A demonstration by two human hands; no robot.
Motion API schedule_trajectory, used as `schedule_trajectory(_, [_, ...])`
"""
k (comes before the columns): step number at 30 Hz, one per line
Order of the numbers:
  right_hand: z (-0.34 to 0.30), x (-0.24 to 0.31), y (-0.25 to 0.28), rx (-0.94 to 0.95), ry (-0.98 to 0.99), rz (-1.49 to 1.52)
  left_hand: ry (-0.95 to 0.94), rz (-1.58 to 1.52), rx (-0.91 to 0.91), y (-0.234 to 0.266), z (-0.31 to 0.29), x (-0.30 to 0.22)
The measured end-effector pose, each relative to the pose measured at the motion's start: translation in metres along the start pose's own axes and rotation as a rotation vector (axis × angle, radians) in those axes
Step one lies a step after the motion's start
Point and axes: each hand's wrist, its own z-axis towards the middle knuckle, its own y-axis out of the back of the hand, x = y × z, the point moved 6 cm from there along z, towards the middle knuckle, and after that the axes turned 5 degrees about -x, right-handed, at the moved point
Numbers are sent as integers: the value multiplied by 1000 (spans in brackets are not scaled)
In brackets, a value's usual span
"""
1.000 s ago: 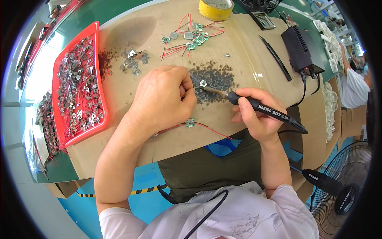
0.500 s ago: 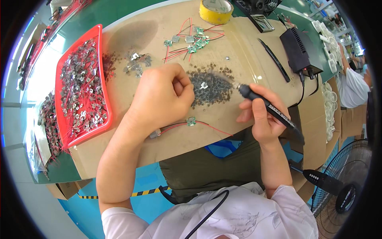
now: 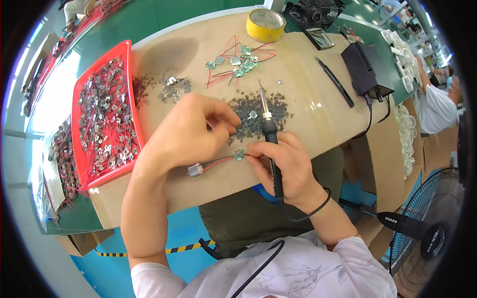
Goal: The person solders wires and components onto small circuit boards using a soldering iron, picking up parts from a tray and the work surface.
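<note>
My right hand (image 3: pixel 293 174) grips a soldering iron (image 3: pixel 271 134), its bare metal tip pointing toward the far side. The thumb and forefinger of that hand meet at the wire end beside a small green circuit board (image 3: pixel 238 155). From the board's other side, red and black wires run to a small silvery-grey part (image 3: pixel 195 170) near the table's front edge. My left hand (image 3: pixel 196 131) hovers just beyond those wires, fingers curled in toward the thumb; whatever it pinches is hidden. A small shiny metal piece (image 3: pixel 253 114) rests on the dark, scorched patch (image 3: pixel 241 107) between the hands.
A red tray (image 3: pixel 136 119) full of metal parts and red wires stands at left. Wired green boards (image 3: pixel 243 64) lie farther back, near a yellow tape roll (image 3: pixel 266 26). At right are a black pen-like tool (image 3: pixel 334 82), a black power unit (image 3: pixel 367 69) and a fan (image 3: pixel 430 223).
My right hand has come left and nearer to me, reaching the board's wire, while the iron has swung to point away from me. My left hand has shifted slightly left and nearer.
</note>
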Motion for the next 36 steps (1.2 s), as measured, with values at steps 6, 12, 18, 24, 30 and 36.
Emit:
schedule_trajectory(6, [0, -10, 3, -54, -95, 79, 15, 92, 183, -22, -3, -10])
schedule_trajectory(12, [2, -21, 16, -114, -149, 10, 55, 48, 99, -20, 0, -4])
schedule_trajectory(18, [-8, -17, 11, -76, -178, 42, 134, 44, -57, -22, 3, -2])
schedule_trajectory(24, [8, -12, 19, -5, -7, 76, -19, 286, -289, -35, -1, 7])
schedule_trajectory(30, [-10, -55, 56, -76, -265, 290, -87, 338, -337, -37, -4, 2])
schedule_trajectory(36, [-10, -63, 53, -164, -467, 299, -66, 355, -352, -39, -3, 1])
